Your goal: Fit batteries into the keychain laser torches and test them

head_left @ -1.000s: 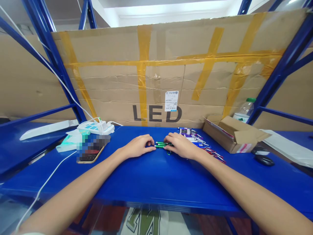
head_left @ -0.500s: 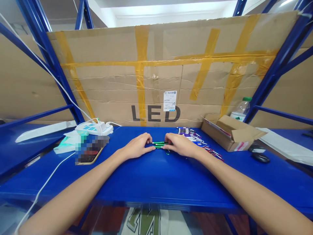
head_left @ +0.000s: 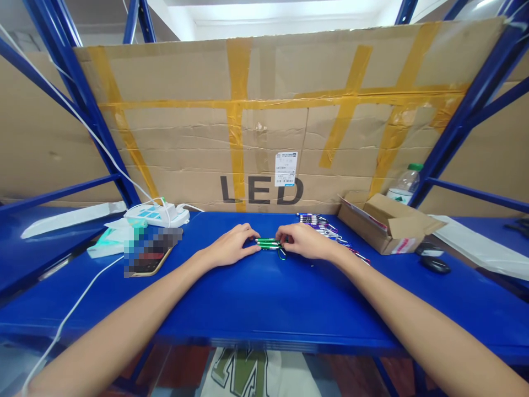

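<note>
Several green pens (head_left: pixel 268 244) lie side by side on the blue shelf (head_left: pixel 264 298), in front of me. My left hand (head_left: pixel 233 246) has its thumb and fingers against their left tips, closed around that end. At the other end, my right hand (head_left: pixel 303 241) holds the pens with bent fingers, which hide part of them. A small green loop-shaped clip (head_left: pixel 281 253) hangs out below the right fingers. Just beyond my right hand lies a row of blue, purple, silver and red pens (head_left: pixel 316 220), partly covered by that hand.
On the right stand an open cardboard box (head_left: pixel 390 223), a bottle with a green cap (head_left: pixel 407 184) and a black mouse (head_left: pixel 435 264). To the left are a phone (head_left: pixel 155 256), a tissue pack (head_left: pixel 111 240) and a white power strip (head_left: pixel 155 214). A large cardboard sheet (head_left: pixel 185 132) closes the back.
My right fingers have shifted on the right end of the green pens, so more of the pens and the clip shows. My left hand stays at their left ends. The view has shifted slightly.
</note>
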Demonstrator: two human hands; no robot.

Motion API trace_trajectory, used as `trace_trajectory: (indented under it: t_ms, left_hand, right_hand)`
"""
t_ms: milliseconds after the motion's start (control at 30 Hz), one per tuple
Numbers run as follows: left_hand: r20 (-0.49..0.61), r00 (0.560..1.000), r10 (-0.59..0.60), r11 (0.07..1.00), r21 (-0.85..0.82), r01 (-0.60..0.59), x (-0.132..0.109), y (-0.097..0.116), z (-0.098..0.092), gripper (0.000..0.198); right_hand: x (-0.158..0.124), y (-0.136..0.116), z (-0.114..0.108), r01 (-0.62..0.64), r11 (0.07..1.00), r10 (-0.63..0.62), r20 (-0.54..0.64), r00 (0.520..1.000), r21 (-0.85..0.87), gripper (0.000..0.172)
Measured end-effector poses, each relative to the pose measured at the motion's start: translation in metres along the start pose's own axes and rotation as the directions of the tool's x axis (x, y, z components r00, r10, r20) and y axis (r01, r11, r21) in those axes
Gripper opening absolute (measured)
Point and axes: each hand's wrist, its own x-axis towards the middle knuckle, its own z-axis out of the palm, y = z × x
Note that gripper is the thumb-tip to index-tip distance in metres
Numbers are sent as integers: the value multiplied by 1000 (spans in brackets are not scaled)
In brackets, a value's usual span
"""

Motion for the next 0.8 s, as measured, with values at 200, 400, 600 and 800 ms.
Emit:
trace_trajectory:
  t_ms: [200, 400, 600, 800]
  left_hand:
    - [-2, 1000, 3, 1000, -13, -3, 1, -1, 1, 38]
    - [-18, 1000, 3, 1000, -13, -3, 0, 1, 1, 37]
    - [-25, 1000, 4, 999, -33, -5, -1, 2, 1, 37]
    - [-29, 999, 22, 1000, -21, -23, 0, 0, 1, 37]
  right_hand:
    - [1, 2, 6, 45, 999, -44, -44, 998, 24, 25]
    - [3, 9, 13, 100, 995, -100, -95, 990, -6, 17]
    - [2, 9, 18, 135, 989, -142, -131, 981, -65, 12]
    - [1, 6, 19, 147, 986, -158, -140, 978, -84, 10]
